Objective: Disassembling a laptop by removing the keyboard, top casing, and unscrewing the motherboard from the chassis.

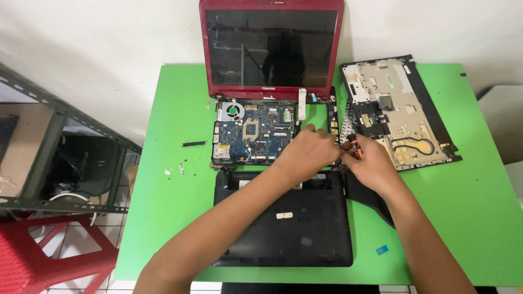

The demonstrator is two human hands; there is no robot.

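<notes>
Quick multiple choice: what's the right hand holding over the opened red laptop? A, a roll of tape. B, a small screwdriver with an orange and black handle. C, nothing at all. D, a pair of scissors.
B: the right hand grips a small orange-and-black-handled screwdriver at the right edge of the exposed motherboard.

White wall, green table, metal shelf, red stool, tiled floor.

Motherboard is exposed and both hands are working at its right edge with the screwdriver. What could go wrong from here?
1. The orange-handled screwdriver in the right hand could slip onto the bare motherboard and scratch parts.
2. The left hand rests over the board edge; pressing may flex it.
3. The small loose bits on the green table lie near its left edge and could be knocked off.
</notes>
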